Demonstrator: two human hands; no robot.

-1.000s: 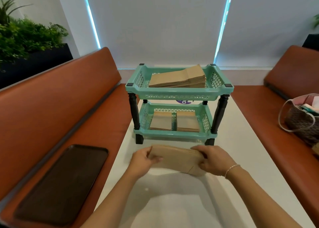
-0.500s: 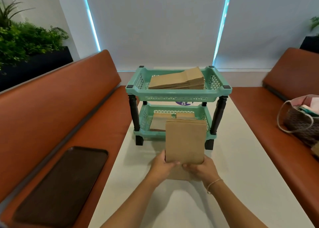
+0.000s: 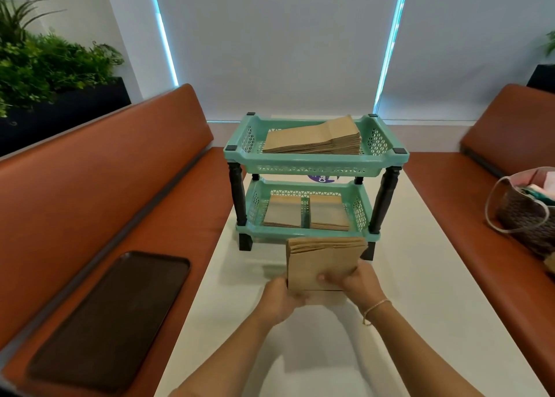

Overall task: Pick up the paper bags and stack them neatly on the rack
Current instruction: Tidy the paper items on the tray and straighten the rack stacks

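— Hands first: left hand (image 3: 280,296) and right hand (image 3: 359,285), fingers curled round a bundle (image 3: 322,263) of paper bags, held upright just in front of the rack (image 3: 315,168).

— So that one is left to do?

— Yes, by my judgement. On the rack's lower shelf lie two piles (image 3: 306,213); on its top shelf, a thick stack (image 3: 315,140), already placed.
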